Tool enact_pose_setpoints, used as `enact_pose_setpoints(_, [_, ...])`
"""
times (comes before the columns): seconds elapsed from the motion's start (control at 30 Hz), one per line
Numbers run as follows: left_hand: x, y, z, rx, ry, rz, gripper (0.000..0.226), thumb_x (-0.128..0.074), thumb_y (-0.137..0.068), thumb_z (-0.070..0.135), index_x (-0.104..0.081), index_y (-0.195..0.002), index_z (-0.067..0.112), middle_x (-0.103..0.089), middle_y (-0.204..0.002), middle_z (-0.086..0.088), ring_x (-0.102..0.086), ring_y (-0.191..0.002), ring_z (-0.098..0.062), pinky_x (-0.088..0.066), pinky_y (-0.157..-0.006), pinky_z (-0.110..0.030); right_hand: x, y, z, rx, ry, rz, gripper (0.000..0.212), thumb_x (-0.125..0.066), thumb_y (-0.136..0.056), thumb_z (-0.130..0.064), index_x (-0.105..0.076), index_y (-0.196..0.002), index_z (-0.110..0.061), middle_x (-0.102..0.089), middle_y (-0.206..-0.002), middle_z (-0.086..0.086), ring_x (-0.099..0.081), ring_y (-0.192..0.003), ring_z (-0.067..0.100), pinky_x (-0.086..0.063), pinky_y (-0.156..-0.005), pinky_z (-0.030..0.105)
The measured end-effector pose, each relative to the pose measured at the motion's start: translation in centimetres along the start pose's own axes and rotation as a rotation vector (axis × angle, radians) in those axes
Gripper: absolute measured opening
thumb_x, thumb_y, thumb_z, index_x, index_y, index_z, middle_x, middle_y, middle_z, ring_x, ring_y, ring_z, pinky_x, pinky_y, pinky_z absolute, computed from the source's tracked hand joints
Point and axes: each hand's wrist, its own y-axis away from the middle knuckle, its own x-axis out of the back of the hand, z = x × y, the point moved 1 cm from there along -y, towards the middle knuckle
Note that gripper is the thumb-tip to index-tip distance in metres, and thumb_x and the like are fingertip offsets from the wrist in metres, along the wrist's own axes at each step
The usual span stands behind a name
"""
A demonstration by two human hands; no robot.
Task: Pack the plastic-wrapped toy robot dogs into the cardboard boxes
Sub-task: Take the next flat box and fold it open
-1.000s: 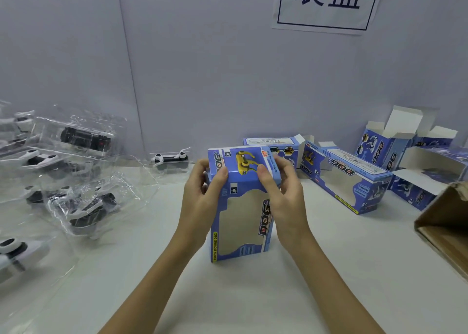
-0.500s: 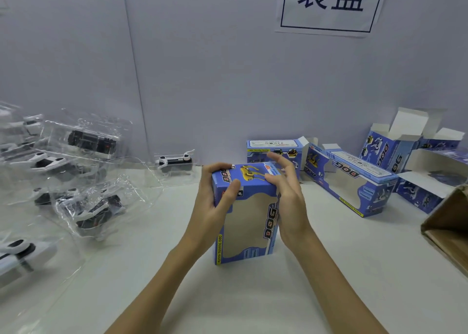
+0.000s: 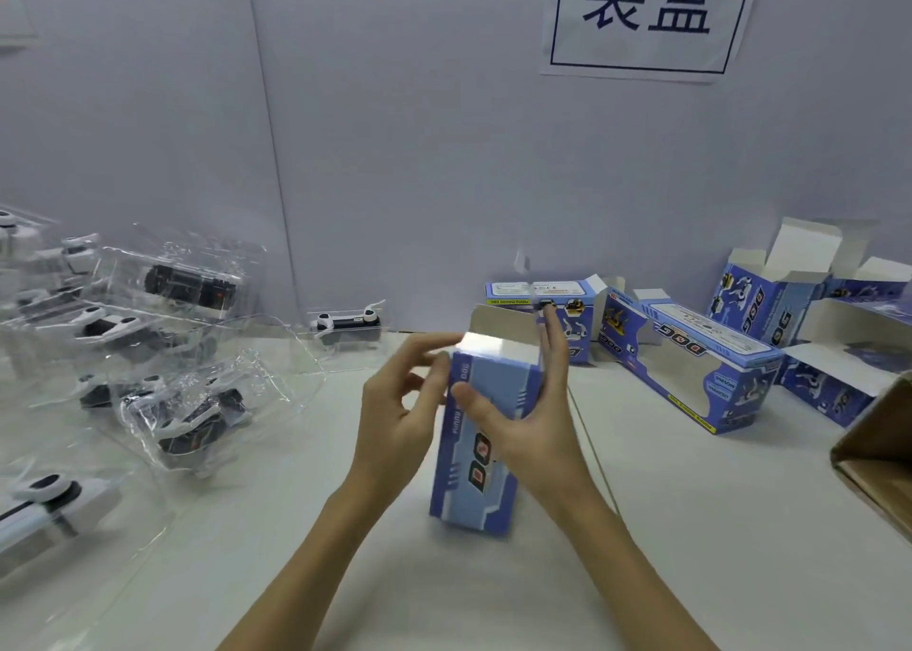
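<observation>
A: What has changed with the blue box [image 3: 486, 433] in the last second?

B: It was shut with its window facing us; now it is turned to a plain side and its top flap stands up, open.

A: And the hands?

B: The right hand [image 3: 535, 421] grips the box upright on the bench [image 3: 641, 527], thumb across the front. The left hand [image 3: 395, 413] touches the box's top left corner with loosely curled fingers.

A: So it's ready for filling?

B: I'd judge so. The wrapped robot dogs [image 3: 185, 418] lie well apart on the left, none picked yet.
</observation>
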Motion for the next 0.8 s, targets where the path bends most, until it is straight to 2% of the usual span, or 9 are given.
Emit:
enact_pose_setpoints(0.07, [0.2, -0.4, 0.1, 0.025, -0.062, -0.036, 0.035, -0.062, -0.1, 0.047, -0.055, -0.134, 0.05, -0.056, -0.139, 0.013, -0.06, -0.125, -0.011, -0.057, -0.088, -0.024, 1.6, -0.6, -0.1, -0.091, -0.048, 0.016, 0.085, -0.091, -0.07, -0.048, -0.047, -0.142, -0.038, -0.07, -0.13, -0.003, -0.076, -0.103, 0.015, -0.063, -0.07, 0.028])
enact_pose_setpoints(0.13, [0.6, -0.7, 0.3, 0.205, 0.03, -0.029, 0.074, -0.078, -0.089, 0.049, -0.033, -0.148, 0.056, -0.047, -0.148, 0.019, -0.056, -0.13, -0.002, -0.054, -0.086, -0.014, 3.0, -0.9, -0.1, -0.175, -0.117, -0.055, 0.074, -0.089, -0.073, -0.054, -0.056, -0.135, -0.031, -0.075, -0.12, 0.006, -0.077, -0.101, 0.026, -0.064, -0.074, 0.037])
enact_pose_setpoints(0.2, [1.2, -0.8, 0.2, 0.395, 0.242, -0.082, 0.089, -0.084, -0.075, 0.051, -0.031, -0.147, 0.058, -0.063, -0.135, 0.023, -0.068, -0.117, -0.005, -0.057, -0.077, -0.015, 3.5, -1.1, 0.0, -0.201, -0.214, -0.185, 0.07, -0.082, -0.082, -0.052, -0.053, -0.142, -0.03, -0.074, -0.126, 0.009, -0.074, -0.11, 0.033, -0.064, -0.082, 0.044])
enact_pose_setpoints(0.3, [1.5, -0.8, -0.1, 0.392, 0.338, -0.148, 0.053, -0.084, -0.084, 0.043, -0.056, -0.129, 0.045, -0.075, -0.121, 0.004, -0.076, -0.107, -0.023, -0.063, -0.076, -0.029, 3.8, -1.4, 0.0, -0.096, -0.182, -0.103, 0.065, -0.072, -0.094, -0.041, -0.042, -0.152, -0.04, -0.07, -0.133, 0.004, -0.069, -0.122, 0.029, -0.061, -0.093, 0.05])
enact_pose_setpoints(0.4, [1.2, -0.7, 0.3, 0.341, 0.316, -0.082, 0.06, -0.089, -0.082, 0.034, -0.054, -0.131, 0.036, -0.071, -0.126, 0.001, -0.075, -0.107, -0.03, -0.065, -0.075, -0.04, 3.6, -1.2, -0.4, 0.08, -0.062, -0.012, 0.056, -0.065, -0.096, -0.047, -0.043, -0.147, -0.055, -0.064, -0.139, -0.011, -0.056, -0.137, 0.011, -0.058, -0.1, 0.04])
enact_pose_setpoints(0.47, [1.0, -0.5, 0.3, 0.32, 0.3, -0.108, 0.063, -0.089, -0.081, 0.034, -0.05, -0.131, 0.035, -0.068, -0.128, -0.001, -0.075, -0.107, -0.03, -0.065, -0.074, -0.038, 3.1, -0.7, -0.6, 0.118, 0.016, -0.061, 0.052, -0.061, -0.091, -0.055, -0.049, -0.142, -0.056, -0.06, -0.141, -0.018, -0.051, -0.139, 0.005, -0.057, -0.1, 0.034])
enact_pose_setpoints(0.6, [1.2, -0.3, 0.2, 0.298, 0.296, -0.199, 0.052, -0.081, -0.086, 0.031, -0.049, -0.124, 0.045, -0.074, -0.114, 0.001, -0.078, -0.098, -0.026, -0.063, -0.071, -0.028, 2.6, -0.4, -0.1, 0.166, 0.281, -0.087, 0.04, -0.059, -0.09, -0.057, -0.064, -0.125, -0.037, -0.053, -0.142, -0.005, -0.051, -0.137, 0.015, -0.059, -0.097, 0.05])
enact_pose_setpoints(0.7, [1.3, -0.4, 0.1, 0.291, 0.26, -0.206, 0.045, -0.08, -0.086, 0.03, -0.049, -0.115, 0.046, -0.076, -0.107, 0.004, -0.078, -0.094, -0.023, -0.062, -0.069, -0.025, 2.6, -0.5, -0.1, 0.2, 0.314, -0.075, 0.034, -0.059, -0.089, -0.059, -0.064, -0.115, -0.037, -0.052, -0.135, -0.005, -0.052, -0.133, 0.007, -0.062, -0.089, 0.036])
enact_pose_setpoints(0.8, [1.5, -0.4, 0.0, 0.295, 0.291, -0.202, 0.04, -0.071, -0.095, 0.035, -0.051, -0.127, 0.05, -0.063, -0.131, -0.009, -0.075, -0.107, -0.028, -0.063, -0.076, -0.033, 2.6, -0.5, -0.2, 0.237, 0.301, -0.064, 0.032, -0.065, -0.093, -0.055, -0.054, -0.12, -0.042, -0.054, -0.133, -0.017, -0.058, -0.129, 0.011, -0.06, -0.09, 0.035])
